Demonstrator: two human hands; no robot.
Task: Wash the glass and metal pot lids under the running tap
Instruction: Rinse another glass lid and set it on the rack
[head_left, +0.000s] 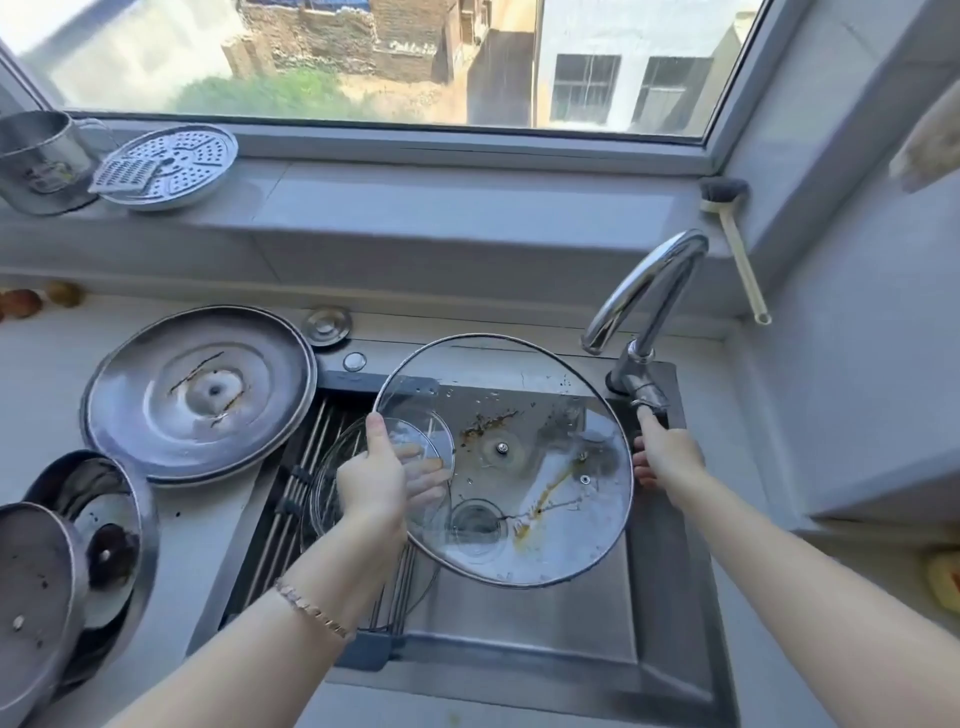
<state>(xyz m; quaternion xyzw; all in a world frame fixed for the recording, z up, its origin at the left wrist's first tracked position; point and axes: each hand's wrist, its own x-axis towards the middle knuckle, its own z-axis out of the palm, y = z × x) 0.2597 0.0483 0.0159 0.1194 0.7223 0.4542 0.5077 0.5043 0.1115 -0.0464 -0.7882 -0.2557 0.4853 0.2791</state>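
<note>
Head view, looking down at a kitchen sink (660, 613) below a window; we describe it from left to right. At the far left on the counter, two dark metal lids (78, 561) lie stacked and overlapping. Just behind them rests a large metal lid (200, 392), underside up, with rust marks near its centre. On the windowsill above stand a steel mug (39, 161) and a perforated steamer plate (169, 166). Over the sink, our left hand (376, 478) pinches the left rim of a big glass lid (511, 460), thumb on top and fingers beneath, holding it tilted above the basin; brown residue streaks the glass. A smaller glass lid (358, 467) lies under it on a rack in the sink. To the right, our right hand (662, 449) reaches to the tap (647, 291), fingers at its lever; whether they close around it we cannot tell. We can read no brand or writing anywhere.
</note>
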